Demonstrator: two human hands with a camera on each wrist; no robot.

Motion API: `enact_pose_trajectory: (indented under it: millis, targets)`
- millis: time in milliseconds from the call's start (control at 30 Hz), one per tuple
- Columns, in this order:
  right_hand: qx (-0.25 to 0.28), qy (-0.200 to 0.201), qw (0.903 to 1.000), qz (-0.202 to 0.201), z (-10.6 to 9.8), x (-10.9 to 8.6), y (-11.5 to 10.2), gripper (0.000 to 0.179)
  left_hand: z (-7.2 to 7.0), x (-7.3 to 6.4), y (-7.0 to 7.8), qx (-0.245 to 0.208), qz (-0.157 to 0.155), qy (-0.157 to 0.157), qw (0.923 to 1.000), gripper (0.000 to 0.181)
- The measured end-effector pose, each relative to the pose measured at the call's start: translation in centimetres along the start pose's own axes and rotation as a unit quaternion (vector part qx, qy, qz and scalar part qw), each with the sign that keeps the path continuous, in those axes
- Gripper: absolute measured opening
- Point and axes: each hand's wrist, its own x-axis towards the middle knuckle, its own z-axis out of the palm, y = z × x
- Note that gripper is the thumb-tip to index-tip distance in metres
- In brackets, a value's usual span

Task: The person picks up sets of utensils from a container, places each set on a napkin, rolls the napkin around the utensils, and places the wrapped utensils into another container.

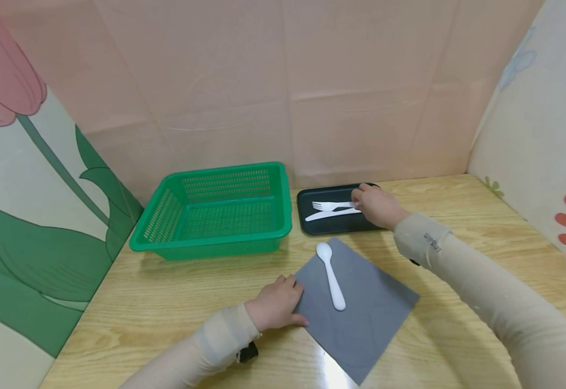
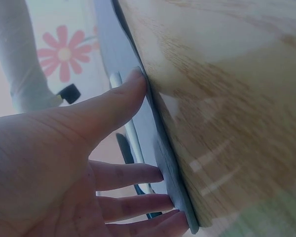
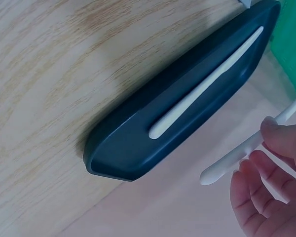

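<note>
My right hand (image 1: 379, 206) pinches a white fork (image 1: 332, 206) by its handle, over the black tray (image 1: 307, 227). In the right wrist view the fork handle (image 3: 232, 158) sits between thumb and fingertips, apart from the tray. A white knife (image 3: 202, 89) lies in that tray. With fingers spread, my left hand (image 1: 277, 303) rests at the left edge of a grey napkin (image 1: 370, 302); its thumb and fingertips touch that edge in the left wrist view. On the napkin lies a white spoon (image 1: 331, 278), bowl toward the far corner.
A green plastic basket (image 1: 215, 246) stands left of the tray on the wooden table (image 1: 166, 324). Behind them rises a pinkish covered wall (image 1: 361, 97). Flower-printed panels (image 1: 555, 135) bound the table at both sides.
</note>
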Motion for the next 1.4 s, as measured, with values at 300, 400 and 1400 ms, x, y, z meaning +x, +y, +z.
enact_pose_trajectory:
  millis: [300,400,1400]
  targets:
    - [0.008,-0.008,0.9999,0.009,-0.4,-0.5,-0.6,0.01,0.0,-0.1,0.0,-0.002,0.0,0.002,1.0,0.061]
    - [0.012,-0.008,0.9999,0.006,-0.5,-0.8,-0.8,0.009,0.0,0.0,0.0,0.0,-0.001,0.0,1.0,0.061]
    - [0.032,-0.013,0.9994,-0.001,-1.5,-2.2,-2.5,0.012,-0.1,-0.2,0.1,0.001,0.001,0.004,1.0,0.059]
